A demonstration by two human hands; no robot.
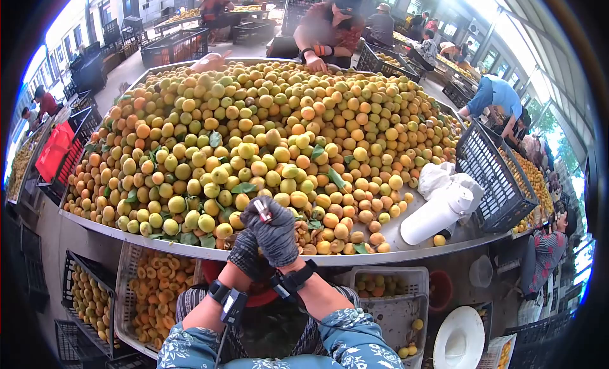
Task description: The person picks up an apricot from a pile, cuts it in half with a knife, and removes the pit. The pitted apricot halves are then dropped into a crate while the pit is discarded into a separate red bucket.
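Both my hands wear dark grey knit gloves and are close together at the near edge of the table. My right hand [276,234] is closed around a small shiny metal tool [262,209] with a reddish part; its exact kind is not clear. Just below and left of it, touching it, my left hand [246,255] is curled, its fingers mostly hidden; whatever it holds cannot be seen. A big heap of yellow-green and orange apricots [254,147] with some green leaves lies right in front of the gloves.
A metal-rimmed table [406,258] bears the apricots. On it at right are a white jug [431,218] and a white bag [438,178]. Below stand a crate of split apricots [124,305], a grey bin [390,312] and a white hat [460,343]. A co-worker [330,26] reaches in opposite.
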